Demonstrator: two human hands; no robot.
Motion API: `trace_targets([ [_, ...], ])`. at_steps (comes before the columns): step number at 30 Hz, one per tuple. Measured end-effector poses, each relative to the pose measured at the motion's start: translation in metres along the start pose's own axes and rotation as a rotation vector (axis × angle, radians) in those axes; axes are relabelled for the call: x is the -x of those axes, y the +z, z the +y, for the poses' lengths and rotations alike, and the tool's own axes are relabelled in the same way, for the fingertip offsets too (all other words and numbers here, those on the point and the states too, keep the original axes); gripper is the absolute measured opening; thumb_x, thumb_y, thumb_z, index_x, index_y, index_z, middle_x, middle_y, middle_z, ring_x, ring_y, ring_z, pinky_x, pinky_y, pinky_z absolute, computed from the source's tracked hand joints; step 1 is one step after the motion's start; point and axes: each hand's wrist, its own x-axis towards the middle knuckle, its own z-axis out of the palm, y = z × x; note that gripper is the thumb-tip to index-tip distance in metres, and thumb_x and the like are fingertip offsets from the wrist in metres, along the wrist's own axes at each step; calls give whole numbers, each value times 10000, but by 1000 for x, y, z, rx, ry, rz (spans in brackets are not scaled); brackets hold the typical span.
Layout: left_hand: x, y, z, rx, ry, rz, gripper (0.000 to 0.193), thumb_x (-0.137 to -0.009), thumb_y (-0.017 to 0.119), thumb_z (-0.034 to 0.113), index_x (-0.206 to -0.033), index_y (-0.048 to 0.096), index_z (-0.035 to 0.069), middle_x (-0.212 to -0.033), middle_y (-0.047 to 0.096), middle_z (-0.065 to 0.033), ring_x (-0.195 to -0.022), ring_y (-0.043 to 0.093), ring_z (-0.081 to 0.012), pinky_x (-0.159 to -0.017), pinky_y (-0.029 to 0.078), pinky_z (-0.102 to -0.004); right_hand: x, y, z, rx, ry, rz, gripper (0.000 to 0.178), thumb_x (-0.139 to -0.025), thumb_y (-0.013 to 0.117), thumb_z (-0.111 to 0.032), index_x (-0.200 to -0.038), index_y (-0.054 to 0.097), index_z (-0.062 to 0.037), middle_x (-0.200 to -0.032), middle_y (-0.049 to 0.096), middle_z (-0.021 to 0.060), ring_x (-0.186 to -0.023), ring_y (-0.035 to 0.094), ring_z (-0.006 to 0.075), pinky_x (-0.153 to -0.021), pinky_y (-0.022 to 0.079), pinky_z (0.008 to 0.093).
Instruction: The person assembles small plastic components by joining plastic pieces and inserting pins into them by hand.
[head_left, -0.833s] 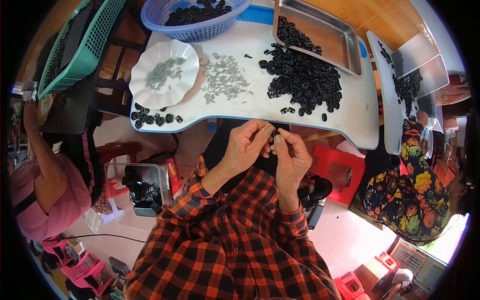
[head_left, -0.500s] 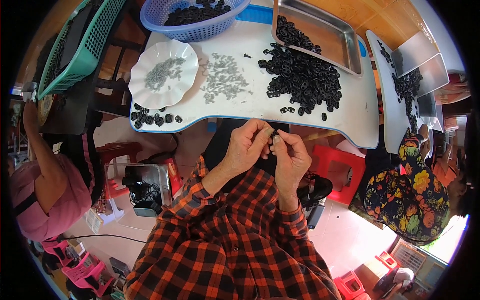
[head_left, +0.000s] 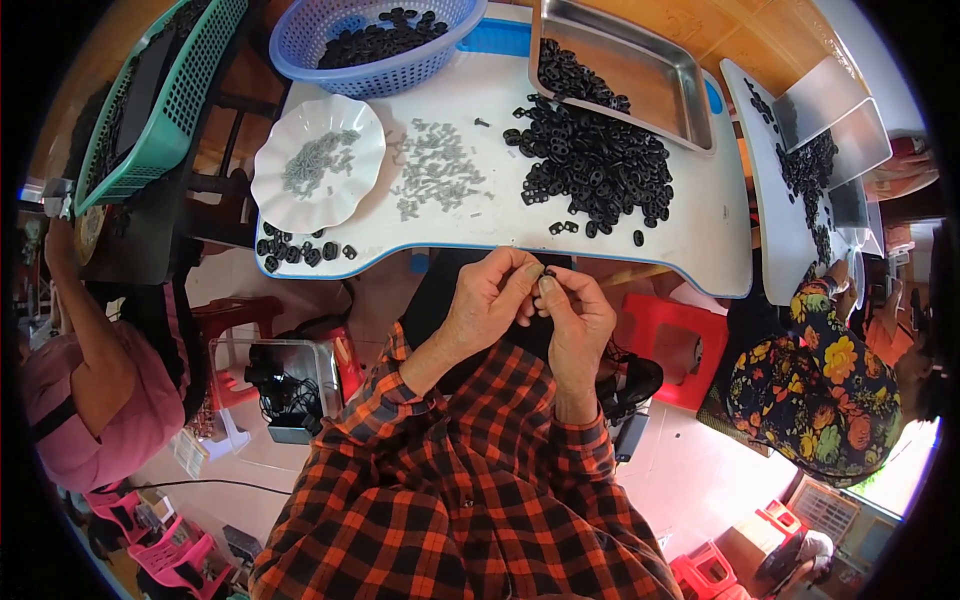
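Note:
My left hand and my right hand meet just off the table's near edge. Thumbs and fingers of both pinch one small black plastic piece, mostly covered by the fingertips. On the white table beyond them lies a large heap of black two-holed plastic pieces. Left of it, small grey pieces are scattered, with more in a scalloped white plate. Several thicker black pieces sit at the table's near left corner.
A steel tray rests tilted over the heap's far side. At the far left stands a blue basket of black pieces. A green basket and a person in pink are leftward. Rightward sits a person in a floral top, near red stools.
The table and its contents have shifted slightly left in the view. My hands stay together, with only slight finger movement around the black piece.

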Motion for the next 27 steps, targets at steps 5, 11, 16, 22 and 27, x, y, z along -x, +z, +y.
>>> trace_targets([
  [5, -17, -1, 16, -256, 9, -6, 144, -927, 553, 124, -931, 611, -8, -701, 588, -34, -553, 538, -72, -480, 454, -211, -3, -6, -4, -23, 47, 75, 121, -854, 637, -42, -961, 634, 14, -795, 631, 34, -649, 555, 66, -590, 442, 187],
  [11, -63, -6, 6, -818, 503, 163, 104, -793, 655, 64, -877, 615, 17, -764, 571, -136, -621, 587, -290, -538, 469, -353, -4, -12, 2, -26, 58, 101, 117, -849, 645, -47, -952, 638, 8, -806, 638, 42, -635, 556, 68, -575, 439, 183],
  [16, -86, 1, 4, -966, 541, 176, 95, -795, 643, 88, -855, 597, 31, -797, 540, -131, -656, 589, -328, -554, 480, -400, -5, -16, 1, -12, 59, 91, 131, -856, 654, -95, -957, 636, -14, -807, 632, 19, -647, 562, 58, -584, 452, 186],
  [22, -85, 0, 3, -998, 543, 158, 101, -776, 649, 45, -873, 626, 31, -803, 577, -131, -645, 600, -308, -565, 488, -376, -7, -19, 4, -27, 68, 118, 133, -852, 655, -95, -953, 636, -10, -793, 627, 13, -635, 555, 55, -571, 441, 180],
  [27, -88, 0, 3, -1053, 524, 174, 113, -781, 649, 61, -890, 631, 36, -802, 572, -130, -659, 598, -318, -576, 487, -387, -7, -19, 5, -25, 78, 116, 133, -844, 660, -93, -946, 637, -10, -776, 617, 2, -619, 537, 47, -556, 430, 172],
])
